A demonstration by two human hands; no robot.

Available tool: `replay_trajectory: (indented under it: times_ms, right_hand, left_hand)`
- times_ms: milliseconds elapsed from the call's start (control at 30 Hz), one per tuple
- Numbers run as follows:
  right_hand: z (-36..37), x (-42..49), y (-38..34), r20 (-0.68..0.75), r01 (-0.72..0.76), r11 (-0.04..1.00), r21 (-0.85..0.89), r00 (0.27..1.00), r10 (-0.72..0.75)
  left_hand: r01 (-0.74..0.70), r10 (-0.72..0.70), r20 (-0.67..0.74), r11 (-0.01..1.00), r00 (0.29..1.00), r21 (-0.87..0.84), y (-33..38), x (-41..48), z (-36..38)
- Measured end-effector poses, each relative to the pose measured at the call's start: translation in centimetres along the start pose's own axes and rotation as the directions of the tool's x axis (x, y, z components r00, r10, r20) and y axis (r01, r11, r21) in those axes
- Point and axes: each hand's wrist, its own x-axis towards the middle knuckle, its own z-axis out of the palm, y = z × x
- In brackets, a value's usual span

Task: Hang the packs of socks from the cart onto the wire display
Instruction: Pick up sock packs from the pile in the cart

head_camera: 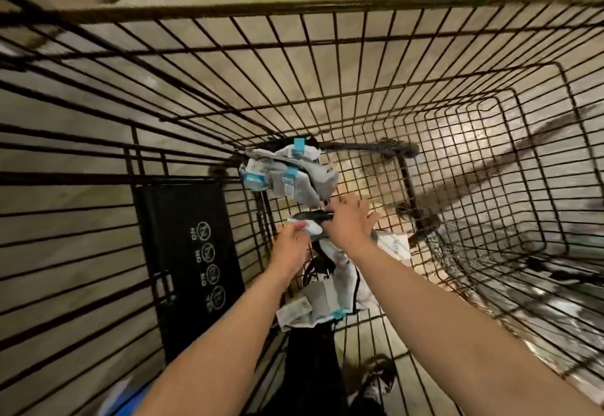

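I look down into a black wire cart point(359, 65). Several packs of socks lie on its floor: a grey and white bunch with blue labels point(287, 175) further in, and a white pile point(327, 298) nearer me. Between them, one dark pack with a white and blue label point(314, 223) sits between my hands. My left hand point(289, 242) pinches its label end. My right hand point(351, 222) rests over its other end with the fingers spread and straight. The wire display is out of view.
A black plastic seat flap with round warning icons point(192, 262) leans against the cart's left side. Wire walls close in on all sides. A smaller wire basket section point(490, 160) sits at the right. Pale floor shows through the mesh.
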Motion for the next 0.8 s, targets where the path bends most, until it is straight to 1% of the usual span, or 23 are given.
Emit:
replay_trajectory:
  times_ms: [67,133,200,233,267,300,333,367,400,433,467,500,567,633,667,733,800]
  right_hand:
    - [-1.0,-0.9,0.2,-0.073,-0.003,0.998,0.061,0.997,0.008]
    - [-2.0,-1.6,0.8,-0.145,0.017,0.991,0.134,0.989,0.002]
    - [-2.9,-2.4,1.3,-0.203,0.038,0.961,0.273,0.979,0.019]
    - [-3.2,-2.7,1.5,-0.217,0.047,0.926,0.374,0.975,0.038]
    - [-3.7,-3.2,1.4,-0.217,0.054,0.866,0.497,0.974,0.064]
    - [-3.8,-3.5,1.3,-0.196,0.055,0.769,0.637,0.976,0.093]
    - [-4.1,-3.9,1.0,-0.149,0.038,0.642,0.766,0.982,0.119]
    - [-4.5,-4.5,0.4,-0.069,-0.008,0.511,0.860,0.989,0.131]
    - [-4.7,-5.0,-0.3,0.013,-0.060,0.405,0.912,0.993,0.119]
    - [-4.5,-5.3,-0.9,0.065,-0.093,0.357,0.929,0.994,0.089]
    - [-4.4,-5.7,-1.4,0.085,-0.099,0.374,0.922,0.995,0.052]
    - [-4.1,-6.0,-1.9,0.086,-0.082,0.414,0.907,0.996,0.009]
    - [-3.8,-6.7,-2.8,0.106,-0.062,0.487,0.871,0.992,-0.063]
    - [-3.3,-6.8,-3.5,0.142,-0.070,0.514,0.855,0.985,-0.102]
    - [-3.3,-6.7,-3.8,0.129,-0.053,0.545,0.837,0.986,-0.103]
    - [-3.6,-5.8,-4.2,0.051,0.019,0.642,0.767,0.994,-0.091]
    - [-4.2,-4.6,-4.9,-0.023,0.098,0.728,0.678,0.993,-0.112]
  left_hand:
    - [0.013,-0.012,0.034,1.000,0.999,-0.011,0.7,-0.8,-0.4]
    - [0.030,-0.030,0.013,0.999,0.999,-0.043,1.7,-1.9,-0.9]
    - [0.031,-0.031,-0.005,0.997,1.000,-0.064,2.4,-2.7,-1.2]
    - [0.029,-0.029,-0.002,0.996,1.000,-0.081,2.8,-3.1,-1.3]
    - [0.029,-0.028,0.007,0.993,1.000,-0.117,3.2,-3.5,-1.4]
    - [0.036,-0.033,0.022,0.986,0.999,-0.164,3.6,-3.8,-1.4]
    - [0.028,-0.023,0.026,0.973,0.999,-0.229,4.1,-4.2,-1.6]
    - [0.020,-0.011,0.033,0.952,0.999,-0.304,4.7,-4.5,-1.8]
    - [0.017,0.000,0.044,0.923,0.999,-0.384,5.1,-4.6,-2.1]
    - [0.015,0.008,0.050,0.897,0.999,-0.442,5.3,-4.7,-2.4]
    - [0.000,0.020,0.039,0.889,0.999,-0.459,5.4,-4.7,-2.8]
    - [-0.035,0.042,0.005,0.897,0.999,-0.440,5.4,-4.6,-3.3]
    - [-0.104,0.071,-0.099,0.918,0.993,-0.384,5.1,-4.6,-4.2]
    - [-0.126,0.059,-0.195,0.929,0.979,-0.349,4.8,-4.5,-5.1]
    - [-0.114,0.034,-0.235,0.935,0.971,-0.335,4.6,-4.3,-5.6]
    - [-0.063,-0.036,-0.298,0.946,0.954,-0.317,4.1,-3.9,-6.4]
    - [-0.048,-0.063,-0.317,0.942,0.946,-0.331,3.4,-3.1,-7.0]
